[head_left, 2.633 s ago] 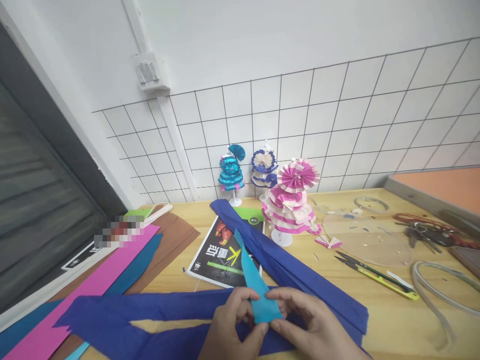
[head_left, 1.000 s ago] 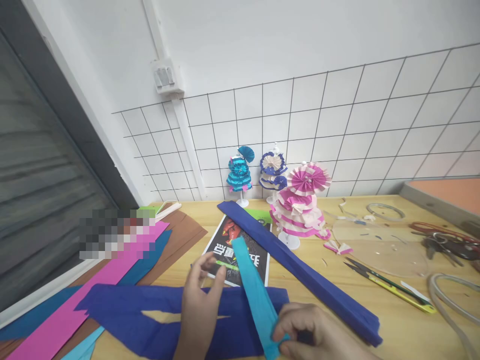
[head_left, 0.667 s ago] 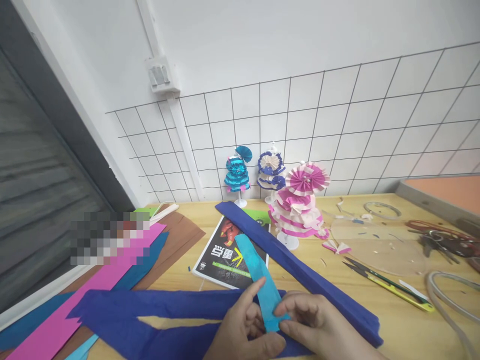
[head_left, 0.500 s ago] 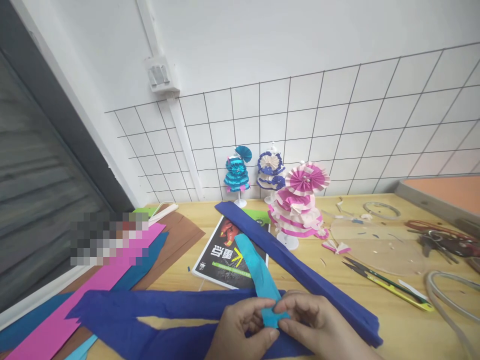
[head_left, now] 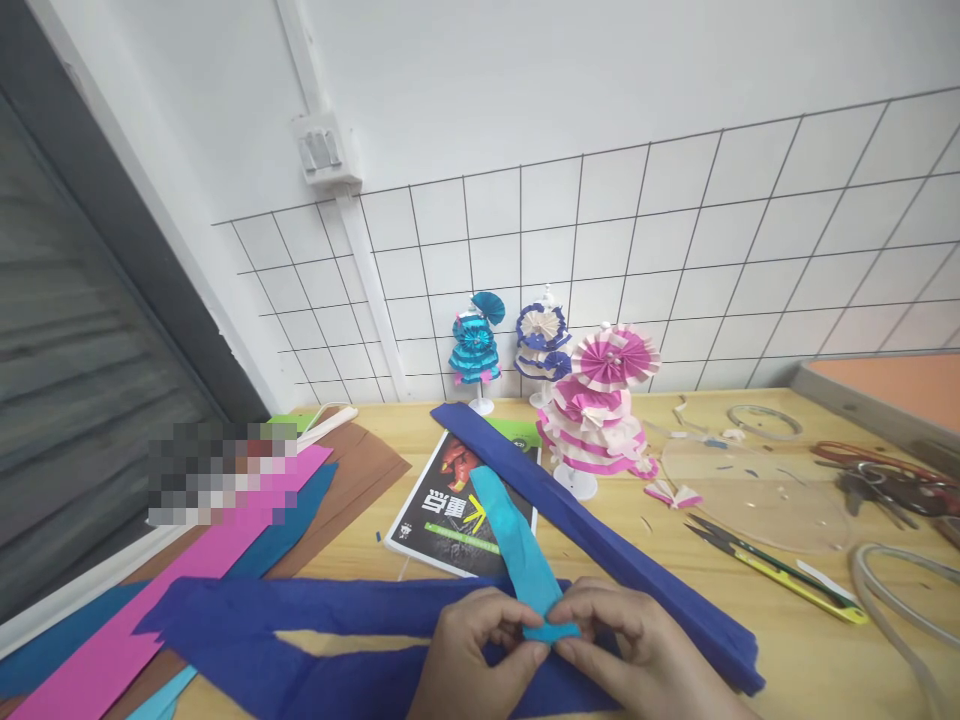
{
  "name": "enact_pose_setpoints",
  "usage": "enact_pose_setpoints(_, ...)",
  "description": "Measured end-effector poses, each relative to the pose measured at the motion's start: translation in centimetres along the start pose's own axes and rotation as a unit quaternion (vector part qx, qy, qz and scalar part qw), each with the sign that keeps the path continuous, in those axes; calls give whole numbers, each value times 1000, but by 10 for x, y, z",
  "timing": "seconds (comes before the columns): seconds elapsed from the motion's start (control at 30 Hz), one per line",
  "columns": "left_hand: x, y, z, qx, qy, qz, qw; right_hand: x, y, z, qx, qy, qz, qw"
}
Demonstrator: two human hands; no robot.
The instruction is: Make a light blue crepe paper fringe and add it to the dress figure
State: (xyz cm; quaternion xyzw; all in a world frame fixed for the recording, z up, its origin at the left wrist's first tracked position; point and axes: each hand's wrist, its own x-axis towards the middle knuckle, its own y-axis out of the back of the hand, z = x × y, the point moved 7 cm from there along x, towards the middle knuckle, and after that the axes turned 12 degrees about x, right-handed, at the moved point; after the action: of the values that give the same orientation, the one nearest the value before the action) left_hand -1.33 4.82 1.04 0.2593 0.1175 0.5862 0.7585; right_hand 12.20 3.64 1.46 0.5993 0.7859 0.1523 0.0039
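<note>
A turquoise crepe paper strip runs from the booklet down to my fingers, its near end folded into a narrow flap. My left hand pinches the left side of that fold between thumb and fingers. On its right side, my right hand pinches the same fold. Beneath both hands lies dark blue crepe paper, spread loosely toward the left. Another long dark blue strip slants from the booklet down to the right, behind my right hand.
Three small stands with pleated paper dresses, turquoise, blue and white and pink, stand near the wall. Yellow-handled snips, keys and clear tubing lie right. A pink paper sheet lies left.
The near end of the turquoise strip has been folded over, so the loose flap between my fingers is now shorter and narrower. Both hands stay in nearly the same place.
</note>
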Motion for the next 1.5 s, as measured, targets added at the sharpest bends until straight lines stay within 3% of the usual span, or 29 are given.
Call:
enact_pose_setpoints(0.37,-1,7,11,10,-43,23,999,-3,0,-14,5,70,-14,997)
enact_pose_setpoints(0.8,-1,3,5,27,-11,18,999,-4,3,-1,63,16,42,997)
enact_pose_setpoints(1.5,-3,10,22,130,-158,65,977,-2,4,-8,-1,81,3,997)
